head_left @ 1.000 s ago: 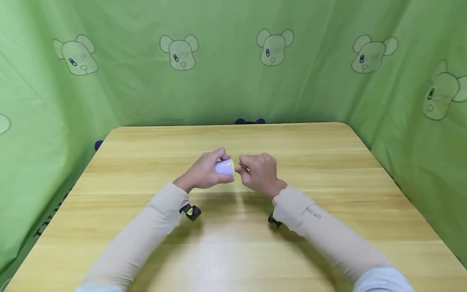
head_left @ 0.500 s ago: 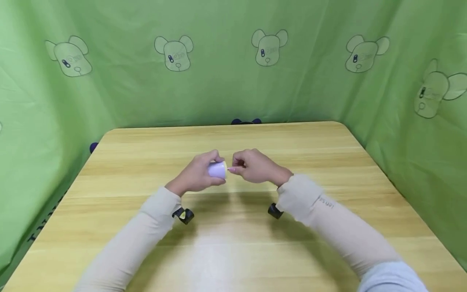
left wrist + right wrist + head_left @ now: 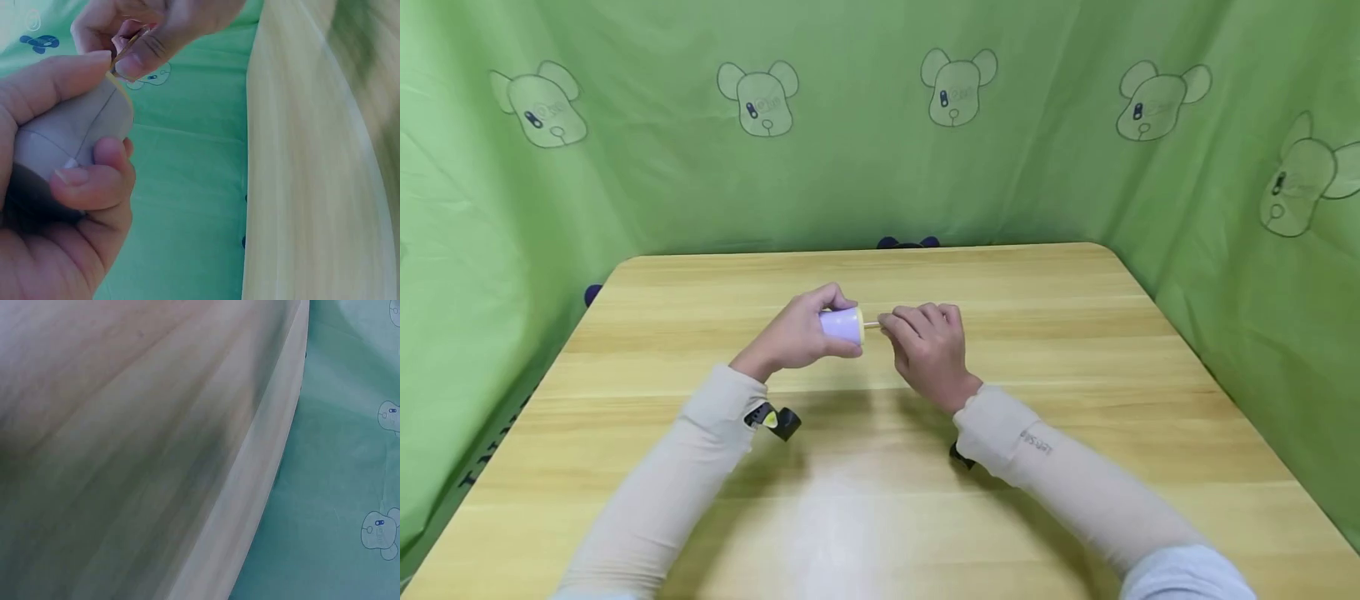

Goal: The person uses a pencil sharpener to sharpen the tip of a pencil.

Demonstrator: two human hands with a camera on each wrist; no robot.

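Observation:
Above the middle of the table, my left hand (image 3: 792, 335) grips a small lavender cup-shaped thing (image 3: 841, 326) lying on its side, its pale yellow rim facing right. A thin rod (image 3: 871, 324) sticks out of that rim. My right hand (image 3: 929, 348) pinches the rod's outer end between thumb and fingers. In the left wrist view, fingers wrap the cup-shaped thing (image 3: 69, 128), whose side carries dark lines. The rod (image 3: 130, 45) looks golden there, with something pink beside it. What lies inside the cup is hidden. The right wrist view shows neither the rod nor the fingertips.
A light wood-grain table (image 3: 1075, 333) with rounded far corners lies under both arms. A green curtain (image 3: 865, 183) printed with bear heads hangs behind it and along both sides. Black wrist cameras (image 3: 786, 423) sit below the cuffs.
My right hand has turned round the rod, wrist swinging outward and then back, and more of the rod shows now. My left hand keeps its hold and has shifted slightly left and up.

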